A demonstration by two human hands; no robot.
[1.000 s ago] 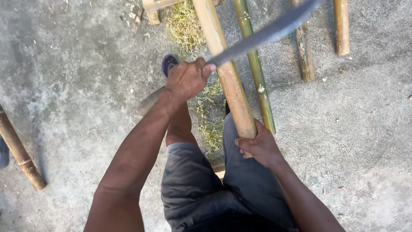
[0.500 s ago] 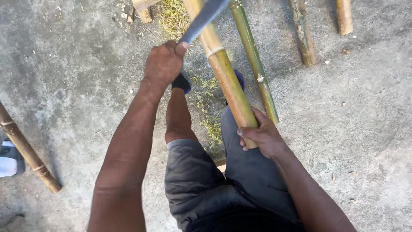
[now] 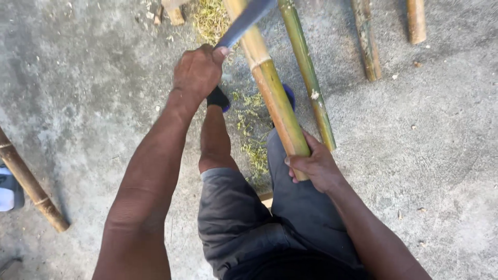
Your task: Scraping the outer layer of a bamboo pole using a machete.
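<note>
My left hand [image 3: 198, 71] grips the handle of a long grey blade [image 3: 245, 19] that points up and to the right, its edge lying against a thick bamboo pole [image 3: 274, 93]. The pole is yellow-green with a pale ring at a node and runs from the top of the view down to my lap. Around its lower end closes my right hand [image 3: 314, 166], just above my grey shorts [image 3: 244, 218]. My left leg stretches forward under the blade hand, with a dark sandal at the foot.
A thinner green bamboo stem [image 3: 307, 72] lies right of the held pole. Two brown bamboo pieces [image 3: 366, 41] lie at top right, another brown pole [image 3: 31, 186] at the left edge. Green shavings [image 3: 210, 18] litter the concrete floor [image 3: 425, 155].
My left hand swung the blade from the right side of the pole up and leftward, then settled it against the pole near the node. My right hand kept its grip.
</note>
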